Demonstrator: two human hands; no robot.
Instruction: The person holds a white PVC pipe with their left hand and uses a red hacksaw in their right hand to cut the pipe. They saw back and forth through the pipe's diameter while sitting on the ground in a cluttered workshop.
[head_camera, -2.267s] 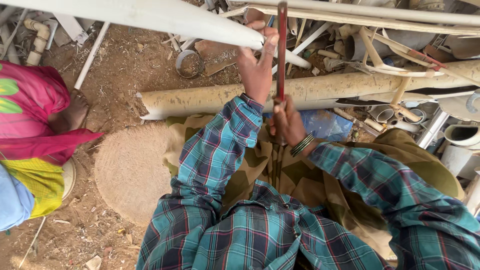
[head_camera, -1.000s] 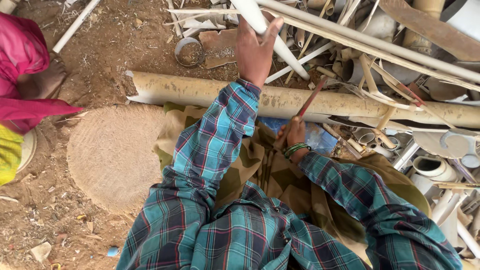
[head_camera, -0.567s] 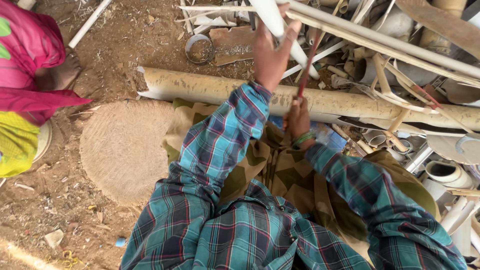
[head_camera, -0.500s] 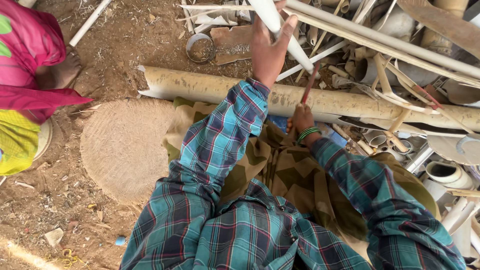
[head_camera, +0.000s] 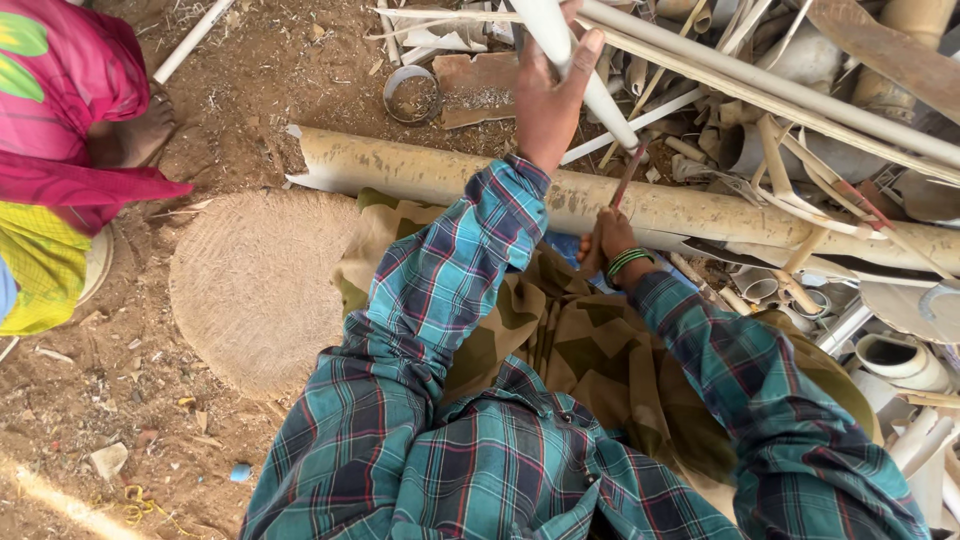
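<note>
My left hand (head_camera: 548, 95) grips a white plastic pipe (head_camera: 575, 55) that slants across the top of the head view. My right hand (head_camera: 605, 242), with green bangles at the wrist, is closed round the handle of a thin reddish blade tool (head_camera: 626, 178) whose tip points up at the white pipe. Both hands are over a long, dirty beige pipe (head_camera: 430, 170) lying across in front of my knees. I wear a teal plaid shirt and camouflage trousers.
A heap of broken pipes and scrap plastic (head_camera: 800, 120) fills the upper right. A round woven mat (head_camera: 255, 285) lies on the dirt at left. Another person in pink and yellow clothes (head_camera: 60, 120) sits at far left, a bare foot (head_camera: 135, 130) showing.
My right hand has lowered the reddish tool from upright beside the left hand to a slant near the beige pipe. My left hand has stayed on the white pipe.
</note>
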